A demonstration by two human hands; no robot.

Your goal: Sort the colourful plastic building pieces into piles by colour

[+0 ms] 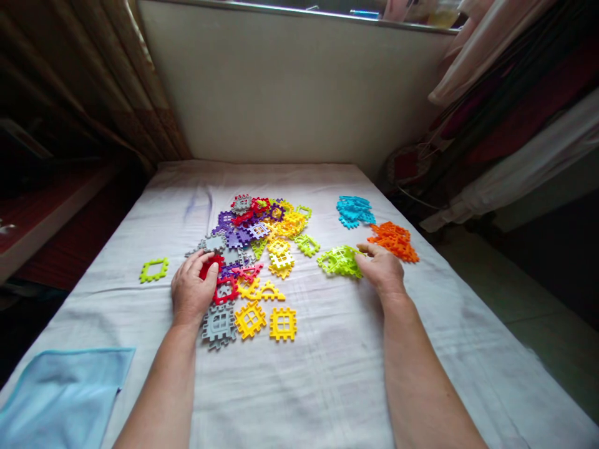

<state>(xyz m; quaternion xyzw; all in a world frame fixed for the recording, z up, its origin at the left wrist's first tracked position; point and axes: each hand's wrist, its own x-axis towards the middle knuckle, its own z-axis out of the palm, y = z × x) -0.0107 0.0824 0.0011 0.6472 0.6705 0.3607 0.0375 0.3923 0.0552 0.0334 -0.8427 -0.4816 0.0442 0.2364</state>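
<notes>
My left hand (194, 284) rests at the left edge of a mixed pile of plastic interlocking tiles. Its fingers curve over a red tile (206, 268), with the thumb apart from them; the undersides of the fingers are hidden. Beside it lie grey tiles (219, 324), yellow window tiles (283, 323) and purple tiles (238, 236). On the right, my right hand (382, 269) touches the edge of a heap of lime-green tiles (339, 260), thumb and index finger slightly apart. Its other fingers are mostly hidden.
Blue tiles (354, 211) and orange tiles (394, 241) form separate heaps at the right. One lime-green frame tile (154, 260) lies alone at the left. A light-blue cloth (60, 393) covers the near left corner of the sheet (327, 386). Curtains and hanging clothes flank the bed.
</notes>
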